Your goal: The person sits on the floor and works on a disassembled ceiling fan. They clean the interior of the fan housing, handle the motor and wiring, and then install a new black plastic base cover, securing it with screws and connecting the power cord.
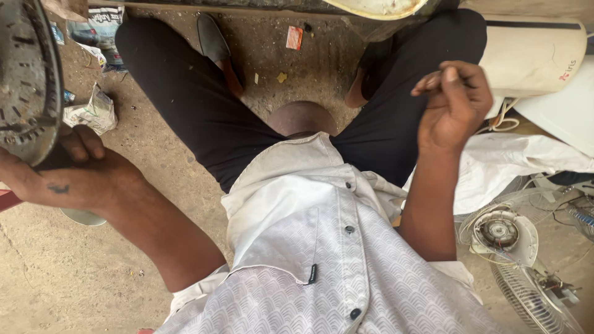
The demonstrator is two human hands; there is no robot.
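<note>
From the head view, the left hand point(74, 170) grips the rim of a round grey metal fan part point(25, 80), fingers closed on its lower edge, left of the black trousers point(204, 105). The right hand point(455, 105) hangs loosely curled above the right knee, seemingly empty. A fan motor point(500, 234) lies right of the trousers, so this looks like mid-dismantling.
</note>
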